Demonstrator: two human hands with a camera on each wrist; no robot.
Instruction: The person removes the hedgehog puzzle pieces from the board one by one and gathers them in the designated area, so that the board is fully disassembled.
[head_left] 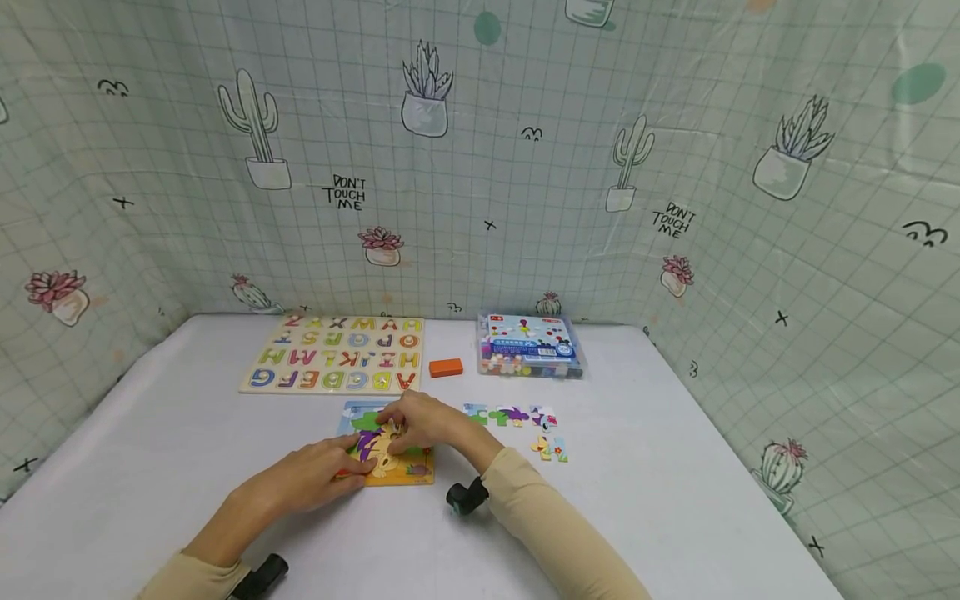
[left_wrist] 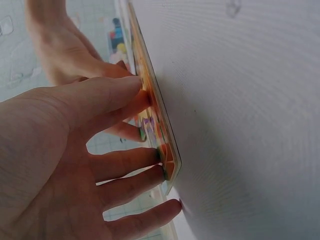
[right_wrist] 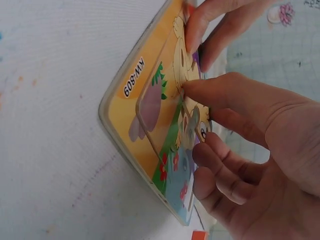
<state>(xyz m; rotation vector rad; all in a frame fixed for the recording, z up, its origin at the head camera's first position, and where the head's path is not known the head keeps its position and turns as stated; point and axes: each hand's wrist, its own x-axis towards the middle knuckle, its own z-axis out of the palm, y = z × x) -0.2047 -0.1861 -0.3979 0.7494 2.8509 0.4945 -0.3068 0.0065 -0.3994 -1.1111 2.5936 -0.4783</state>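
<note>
A jigsaw puzzle board (head_left: 426,478) with an orange and blue border and a yellow cartoon animal lies on the table. My left hand (head_left: 311,475) rests along its near left edge, fingers fairly straight and touching the rim and surface. From the far right, my right hand (head_left: 426,419) reaches over the board. Its thumb and fingers hold a puzzle piece (right_wrist: 191,122), printed with part of the animal's face, which sits slightly tilted over the picture. The hand covers part of that piece. Several loose puzzle pieces (head_left: 513,415) lie to the right of the board.
Behind the board lies a wooden alphabet board (head_left: 322,357) with colourful letters. An orange block (head_left: 446,367) sits beside it, and a clear plastic box (head_left: 531,348) of small coloured parts stands further right. A patterned curtain (head_left: 480,208) rises along the table's back.
</note>
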